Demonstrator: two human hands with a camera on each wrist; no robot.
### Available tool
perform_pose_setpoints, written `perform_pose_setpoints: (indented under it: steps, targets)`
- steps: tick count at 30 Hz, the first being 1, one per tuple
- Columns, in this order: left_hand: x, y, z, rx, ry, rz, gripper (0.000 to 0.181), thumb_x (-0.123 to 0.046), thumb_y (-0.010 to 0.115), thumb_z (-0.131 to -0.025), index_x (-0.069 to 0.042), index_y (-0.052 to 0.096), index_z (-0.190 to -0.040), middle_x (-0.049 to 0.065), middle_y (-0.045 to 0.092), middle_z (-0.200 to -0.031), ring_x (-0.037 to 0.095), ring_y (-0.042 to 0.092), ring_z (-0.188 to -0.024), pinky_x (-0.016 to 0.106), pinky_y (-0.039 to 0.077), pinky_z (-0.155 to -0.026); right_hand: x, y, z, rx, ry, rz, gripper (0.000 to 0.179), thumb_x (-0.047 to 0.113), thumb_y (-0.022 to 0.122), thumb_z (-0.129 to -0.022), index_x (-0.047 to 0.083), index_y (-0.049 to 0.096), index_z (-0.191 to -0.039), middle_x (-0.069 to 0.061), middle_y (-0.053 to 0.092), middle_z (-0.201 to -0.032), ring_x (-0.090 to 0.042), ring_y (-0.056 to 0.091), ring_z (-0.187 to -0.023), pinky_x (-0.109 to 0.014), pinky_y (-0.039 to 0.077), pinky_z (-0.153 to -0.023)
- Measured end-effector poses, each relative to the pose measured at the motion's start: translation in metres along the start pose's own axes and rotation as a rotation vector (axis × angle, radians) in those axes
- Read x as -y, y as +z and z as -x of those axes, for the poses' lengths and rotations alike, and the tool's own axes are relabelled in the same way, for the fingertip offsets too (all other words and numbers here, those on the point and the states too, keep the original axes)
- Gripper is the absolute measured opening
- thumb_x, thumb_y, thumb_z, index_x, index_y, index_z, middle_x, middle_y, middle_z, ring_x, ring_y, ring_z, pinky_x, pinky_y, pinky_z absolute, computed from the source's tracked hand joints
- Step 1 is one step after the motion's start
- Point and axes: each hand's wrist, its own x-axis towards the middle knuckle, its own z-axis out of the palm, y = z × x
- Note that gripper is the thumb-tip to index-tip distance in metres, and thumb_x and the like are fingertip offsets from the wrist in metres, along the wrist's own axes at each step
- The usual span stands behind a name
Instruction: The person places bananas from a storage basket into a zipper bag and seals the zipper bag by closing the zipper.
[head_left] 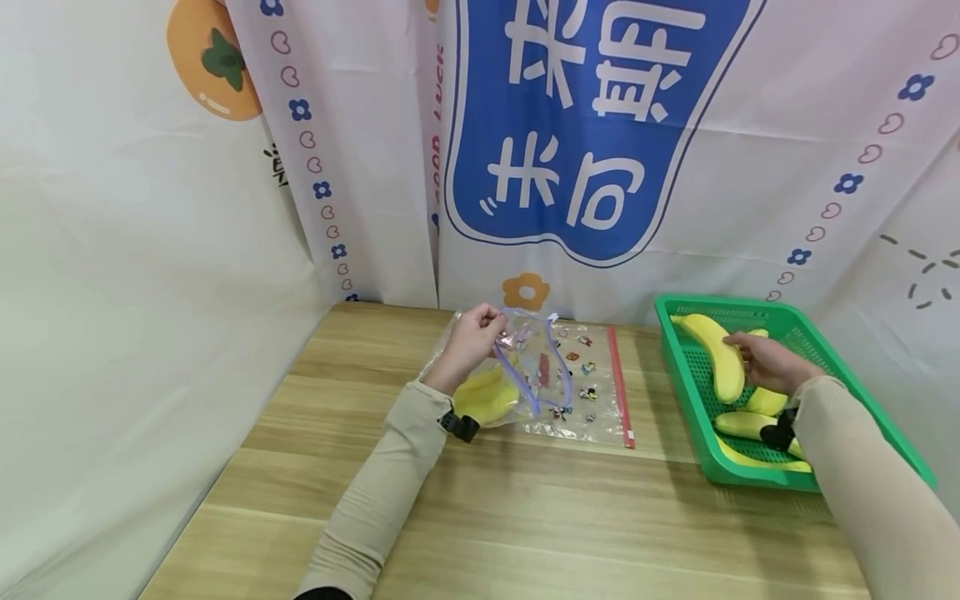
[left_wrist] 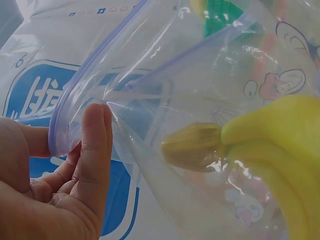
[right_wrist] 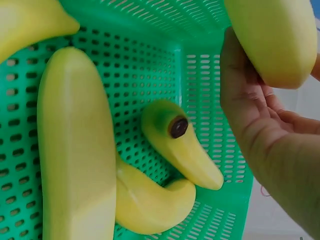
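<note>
My left hand (head_left: 472, 340) pinches the upper edge of a clear zip bag with a purple seal (left_wrist: 75, 100), whose mouth gapes toward the right. Inside that bag lies a bunch of yellow bananas (head_left: 489, 396), its brown stem end (left_wrist: 192, 147) pointing toward the left hand in the left wrist view. On the right, my right hand (head_left: 772, 362) grips a single banana (head_left: 716, 350) by its side, over the green basket (head_left: 686, 417). Several more bananas rest in the basket, among them a long one (right_wrist: 75, 145) and a curved one (right_wrist: 155, 205).
A second clear bag with a red seal (head_left: 618, 383) and small cartoon prints lies flat on the wooden table (head_left: 525, 517), partly under the purple-sealed bag. Behind the table hangs a white printed cloth (head_left: 375, 208) with a large blue sign.
</note>
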Motion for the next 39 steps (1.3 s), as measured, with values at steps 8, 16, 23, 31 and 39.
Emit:
perform_pose_setpoints:
  steps: [8,16,23,31,39]
  targets:
    - [0.0,0.001,0.001,0.001,0.014,0.011,0.025,-0.015,0.049,-0.099,0.009,0.054,-0.106,0.01,0.059,-0.084,0.016,0.062,-0.069,0.029,0.057,-0.063,0.012,0.009,0.004,0.007,-0.051,-0.14,0.018,0.02,0.038,-0.103,0.005,0.047,-0.105,-0.007,0.055,-0.094,-0.016,0.06,-0.075,-0.031,0.055,-0.065]
    - [0.002,0.001,0.001,-0.007,0.012,0.006,0.024,-0.015,0.049,-0.099,0.007,0.054,-0.104,0.011,0.06,-0.085,0.017,0.063,-0.071,0.03,0.057,-0.063,0.021,0.024,0.003,0.134,-0.091,-0.128,0.021,0.016,0.033,-0.104,0.0,0.042,-0.114,-0.016,0.06,-0.1,-0.024,0.064,-0.087,-0.036,0.056,-0.074]
    - [0.002,0.001,0.0,-0.01,0.019,0.014,0.019,-0.014,0.051,-0.098,0.005,0.056,-0.101,0.011,0.06,-0.085,0.018,0.063,-0.071,0.03,0.057,-0.063,0.034,0.048,-0.001,0.227,-0.098,-0.011,0.035,0.014,0.031,-0.104,-0.01,0.024,-0.129,-0.016,0.056,-0.104,-0.023,0.062,-0.091,-0.036,0.055,-0.076]
    - [0.004,0.001,-0.002,-0.015,0.014,0.025,0.013,-0.013,0.052,-0.097,-0.001,0.056,-0.096,0.01,0.059,-0.084,0.02,0.064,-0.071,0.031,0.058,-0.063,0.046,0.079,-0.004,0.301,-0.127,0.109,0.035,0.011,0.036,-0.101,-0.007,0.03,-0.13,-0.011,0.06,-0.103,-0.02,0.063,-0.09,-0.035,0.055,-0.074]
    - [0.004,0.002,-0.003,-0.022,0.004,0.03,0.013,-0.014,0.053,-0.097,-0.001,0.056,-0.096,0.011,0.059,-0.084,0.017,0.062,-0.069,0.03,0.057,-0.063,0.057,0.116,-0.002,0.3,-0.11,0.195,0.053,0.012,0.042,-0.098,-0.014,0.021,-0.139,-0.021,0.053,-0.115,-0.025,0.062,-0.096,-0.036,0.054,-0.079]
